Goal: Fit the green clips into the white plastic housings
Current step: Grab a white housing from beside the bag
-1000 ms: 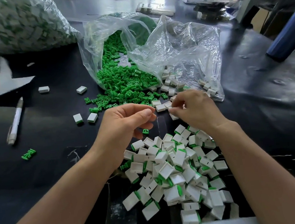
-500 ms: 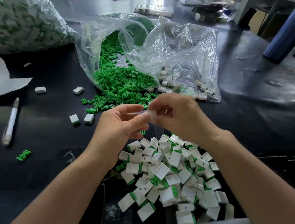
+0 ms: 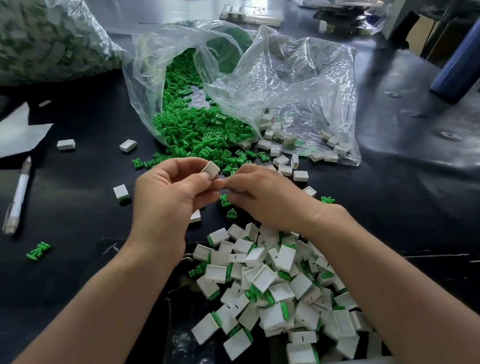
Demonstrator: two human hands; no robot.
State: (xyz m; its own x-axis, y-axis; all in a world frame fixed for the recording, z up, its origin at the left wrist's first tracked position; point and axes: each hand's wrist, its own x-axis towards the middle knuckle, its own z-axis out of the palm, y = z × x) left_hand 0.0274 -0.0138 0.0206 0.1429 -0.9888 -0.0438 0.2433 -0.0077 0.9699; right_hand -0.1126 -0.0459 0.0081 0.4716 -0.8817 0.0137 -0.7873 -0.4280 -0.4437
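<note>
Surface: black glossy bench (image 3: pixel 69 202); clear bag (image 3: pixel 296 84) spills green clips (image 3: pixel 195 126); finished pile (image 3: pixel 275 283) near me.
Housing: I see white housing (image 3: pixel 210 168) pinched in left hand (image 3: pixel 168 199) fingers, above bench, tilted, free end up and away.
Right: right hand (image 3: pixel 264 197) fingers curled beside it; grip I cannot tell.

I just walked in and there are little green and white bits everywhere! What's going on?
A person is fitting green clips into white housings. The left hand pinches one housing, and the right hand meets it at the fingertips; what it holds is hidden. Finished pieces lie piled near the person, and loose green clips spill from a clear bag.
</note>
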